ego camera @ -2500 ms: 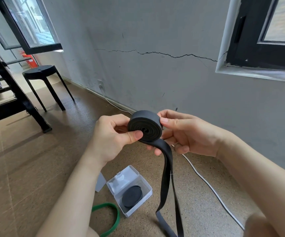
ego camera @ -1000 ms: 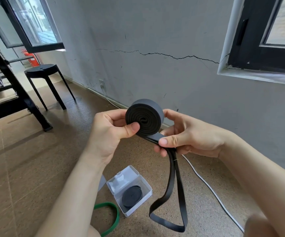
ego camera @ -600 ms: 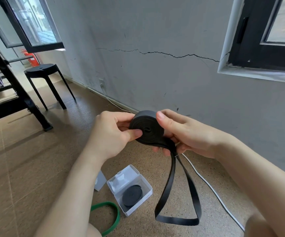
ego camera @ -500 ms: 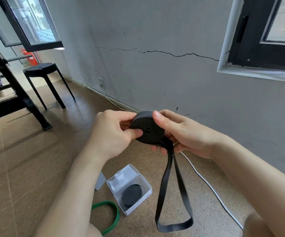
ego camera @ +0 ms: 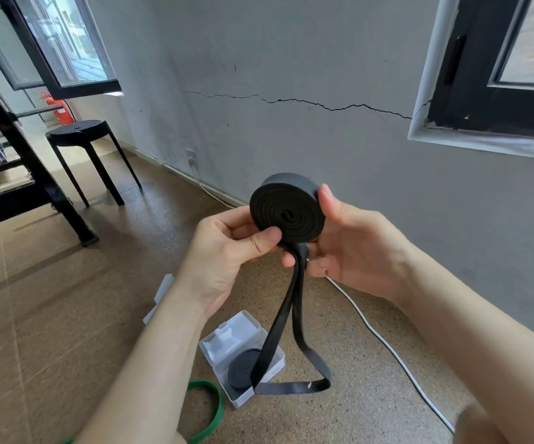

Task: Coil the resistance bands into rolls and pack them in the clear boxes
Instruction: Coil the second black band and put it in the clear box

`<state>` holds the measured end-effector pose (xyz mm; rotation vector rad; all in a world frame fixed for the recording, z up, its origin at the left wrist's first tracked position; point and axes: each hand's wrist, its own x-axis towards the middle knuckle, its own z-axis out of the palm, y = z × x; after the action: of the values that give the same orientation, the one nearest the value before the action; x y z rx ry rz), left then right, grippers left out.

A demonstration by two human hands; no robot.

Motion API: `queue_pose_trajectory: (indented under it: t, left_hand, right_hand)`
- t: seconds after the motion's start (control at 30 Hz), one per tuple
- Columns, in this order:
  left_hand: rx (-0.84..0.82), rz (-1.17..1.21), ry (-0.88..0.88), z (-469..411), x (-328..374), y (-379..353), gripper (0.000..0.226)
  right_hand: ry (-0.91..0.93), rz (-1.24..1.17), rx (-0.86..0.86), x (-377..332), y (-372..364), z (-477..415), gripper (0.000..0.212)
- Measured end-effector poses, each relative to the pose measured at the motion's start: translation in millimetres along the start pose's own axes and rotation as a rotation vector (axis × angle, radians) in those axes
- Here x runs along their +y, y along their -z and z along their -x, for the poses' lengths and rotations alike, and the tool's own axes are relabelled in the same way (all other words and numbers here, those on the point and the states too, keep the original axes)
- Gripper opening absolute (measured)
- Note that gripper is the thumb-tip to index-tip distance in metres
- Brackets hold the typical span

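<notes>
Head view, centre frame: left hand [ego camera: 227,248] pinches the coiled black rubber band roll [ego camera: 286,216] between thumb and curled fingers, likely so it cannot unwind. Right hand [ego camera: 352,248] braces its rim, fingers curled round the hanging tail [ego camera: 278,318]. An open clear plastic box [ego camera: 227,338] waits lower centre.

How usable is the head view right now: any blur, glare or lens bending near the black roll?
Head view: the black roll is sharp, in the grip of left hand and right hand; soft daylight, no glare on it; a small glint on the hanging loop; the wide lens leans the window frame at the right edge; the clear box below is legible.
</notes>
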<state>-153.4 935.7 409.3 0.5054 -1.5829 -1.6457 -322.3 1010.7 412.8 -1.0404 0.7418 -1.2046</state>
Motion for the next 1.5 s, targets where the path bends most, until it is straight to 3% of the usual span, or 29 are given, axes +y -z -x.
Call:
queue_pose_trajectory:
  t: [0.17,0.27,0.37,0.43,0.57,0.7,0.77,0.83,0.97,1.1,1.2,1.3,1.5]
  left_hand:
    - [0.054,-0.127,-0.102,1,4,0,0.026]
    - [0.093,-0.241,-0.097,1,8,3,0.029]
    - [0.106,-0.521,-0.05,2,11,10,0.032]
    - [0.087,-0.779,-0.036,2,9,9,0.029]
    - [0.008,-1.058,-0.038,3,5,0,0.021]
    - [-0.046,-1.2,-0.052,5,6,-6,0.016]
    - [-0.06,-1.239,-0.069,5,5,-8,0.015]
    - [-0.053,-1.173,-0.037,3,3,-6,0.018]
    - [-0.004,-0.806,0.111,0,1,1,0.03]
    - [0.106,-0.489,0.127,0,3,1,0.025]
    - [0.141,-0.352,0.14,1,5,1,0.023]
    - [0.137,-0.344,0.146,1,5,3,0.022]
    - [0.102,-0.542,0.055,3,3,3,0.02]
  right_hand:
    - [-0.065,0.055,-0.048,-2,0,4,0.086]
    - [-0.012,0.167,0.108,-4,7,8,0.064]
    - [0.091,0.39,0.259,-15,13,15,0.035]
    - [0.099,0.616,0.267,-25,8,19,0.031]
    - [0.019,1.385,0.241,-28,-11,20,0.037]
    - [-0.064,1.512,0.21,-22,-15,19,0.006]
    - [-0.051,1.548,0.266,-20,-13,17,0.021]
    - [-0.009,1.527,0.319,-19,-11,14,0.022]
    - [0.02,1.353,0.363,-18,-3,15,0.012]
    - [0.046,0.991,0.428,-17,3,14,0.009]
    - [0.057,0.839,0.445,-14,6,12,0.019]
    - [0.061,0.719,0.42,-11,7,11,0.018]
    - [0.072,0.454,0.377,-10,10,11,0.016]
